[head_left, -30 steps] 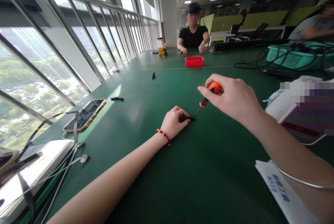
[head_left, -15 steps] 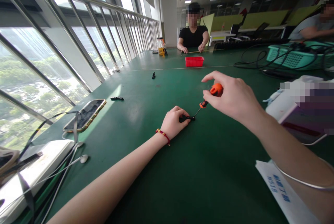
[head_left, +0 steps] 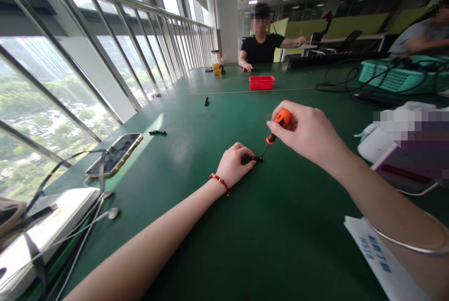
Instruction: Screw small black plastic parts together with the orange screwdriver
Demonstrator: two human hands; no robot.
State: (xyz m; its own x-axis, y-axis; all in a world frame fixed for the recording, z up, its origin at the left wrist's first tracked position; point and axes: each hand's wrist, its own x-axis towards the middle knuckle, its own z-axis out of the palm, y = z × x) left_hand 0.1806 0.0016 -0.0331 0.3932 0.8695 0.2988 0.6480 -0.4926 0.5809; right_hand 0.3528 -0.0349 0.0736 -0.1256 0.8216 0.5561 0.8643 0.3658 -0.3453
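I count one screwdriver (head_left: 277,127), three small black parts (head_left: 251,159) (head_left: 157,132) (head_left: 206,101), one phone (head_left: 114,153), one red tray (head_left: 261,83), and two other people (head_left: 261,46) (head_left: 419,34).

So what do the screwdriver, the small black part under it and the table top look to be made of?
Screwdriver: orange handle, smooth and matte, likely plastic or rubber; thin dark shaft, probably metal. Small black part, pinned by the left hand: dull black, looks like moulded plastic, too small to be sure. Table top: even green with a soft sheen near the window, probably a rubber or vinyl mat.
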